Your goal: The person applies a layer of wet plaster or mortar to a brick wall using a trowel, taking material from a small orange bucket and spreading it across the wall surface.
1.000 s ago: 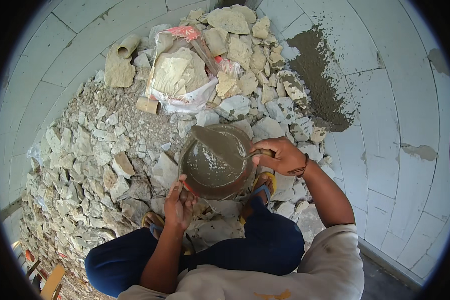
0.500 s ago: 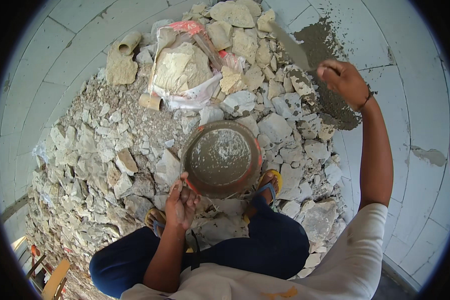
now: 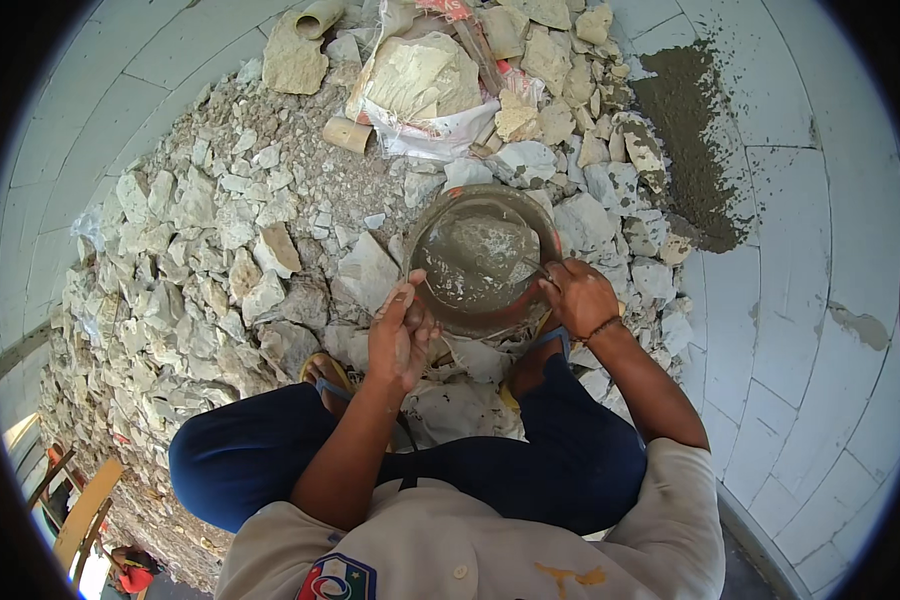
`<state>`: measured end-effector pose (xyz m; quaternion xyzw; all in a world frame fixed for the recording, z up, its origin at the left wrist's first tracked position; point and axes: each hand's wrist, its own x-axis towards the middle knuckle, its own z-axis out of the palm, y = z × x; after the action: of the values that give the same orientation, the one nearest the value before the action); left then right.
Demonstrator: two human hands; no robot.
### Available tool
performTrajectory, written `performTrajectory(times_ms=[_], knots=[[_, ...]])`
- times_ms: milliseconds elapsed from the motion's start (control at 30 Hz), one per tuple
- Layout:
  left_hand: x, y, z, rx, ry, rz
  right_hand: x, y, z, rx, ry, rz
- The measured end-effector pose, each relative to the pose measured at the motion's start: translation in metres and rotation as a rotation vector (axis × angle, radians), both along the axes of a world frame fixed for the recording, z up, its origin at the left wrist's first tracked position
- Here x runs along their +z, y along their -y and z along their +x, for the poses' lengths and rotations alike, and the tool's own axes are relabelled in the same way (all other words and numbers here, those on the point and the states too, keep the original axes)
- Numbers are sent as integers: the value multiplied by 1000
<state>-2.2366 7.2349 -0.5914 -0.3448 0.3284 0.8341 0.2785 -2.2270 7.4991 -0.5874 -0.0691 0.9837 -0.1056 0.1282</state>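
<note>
Grey-white rubble (image 3: pixel 190 250) covers the whole left side, with a short bit of pipe (image 3: pixel 347 135) lying up near the middle. Next along is the left hand (image 3: pixel 402 335), half open with the fingers loosely curled, right at the pan's near-left edge; can't tell if it's really gripping the rim or just resting there. Just above, past the pan, there's a torn sack (image 3: pixel 420 145) with a pale lump in it. The round mortar pan (image 3: pixel 480 325) sits on the stones in front of the feet, and there's a fair bit of wet mortar (image 3: pixel 445 270) left in it. The trowel (image 3: pixel 510 248) has its mucky blade down in the mix, with the right hand (image 3: pixel 582 298) closed around its handle. Far right, so far there's one dark mortar patch (image 3: pixel 685 130) on the wall, dense in the middle, speckly along its right edge and not smoothed. Most of the pale block wall (image 3: pixel 780 300) around it has no coat, so I'd say it's pretty early days.
</note>
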Motion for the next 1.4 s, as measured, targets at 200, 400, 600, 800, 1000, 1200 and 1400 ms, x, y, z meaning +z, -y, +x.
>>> performTrajectory(times_ms=[200, 400, 600, 800, 1000, 1200, 1400], knots=[[2, 0, 1, -23, -38, 7, 69, -23, -25, -12, -15, -256], [10, -7, -4, -18, -75, -51, 72, -107, -105, -205, 665, -1032], [12, -15, -7, -20, -41, -42, 81, -238, -256, -986, 126, -523], [12, -19, -11, -19, -8, -2, 159, -189, -225, -432, -20, -650], [9, -12, -6, -21, -67, 43, 78, -34, -95, 152, 502, 390], [5, 2, 1, -46, -67, 20, -22, 10, -31, 87, 281, 265], [5, 6, 4, -20, -35, 27, 31, -2, -7, -55, 4, -71]])
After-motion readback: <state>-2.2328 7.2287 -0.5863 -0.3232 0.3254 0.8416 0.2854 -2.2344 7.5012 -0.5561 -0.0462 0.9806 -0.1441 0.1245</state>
